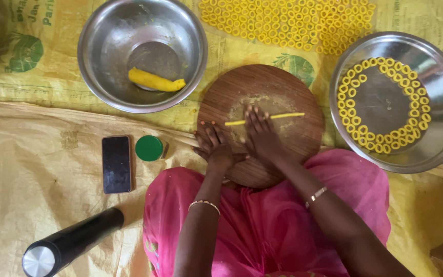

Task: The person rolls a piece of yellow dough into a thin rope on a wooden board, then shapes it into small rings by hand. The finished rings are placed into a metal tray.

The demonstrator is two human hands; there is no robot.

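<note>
Two bare hands are laid on a round wooden board (267, 123) in the centre of the frame; the right hand (260, 134) is pressed flat, fingers spread, on a thin yellow dough strand (267, 118) that is stretched across the board from left to right; nothing is gripped by it, the strand being held only under the open palm and fingers; the left hand (214, 145) is rested open at the lower left edge of the board, fingers splayed, just beside the right hand, and nothing is held in it. A bangle is worn on each wrist, and a pink garment (262, 220) is seen at the bottom centre. A steel bowl (142, 51) at the upper left of centre is occupied by a yellow dough lump (156, 80); a steel plate (398, 100) at the right is ringed with small yellow dough rings (380, 143); many more loose rings (288, 23) are spread on the yellow sheet (42, 169) at the top. A dark phone (116, 164) and a green round lid (149, 148) are laid left of the board, and a black cylinder with a steel end (70, 243) is seen at the lower left.
</note>
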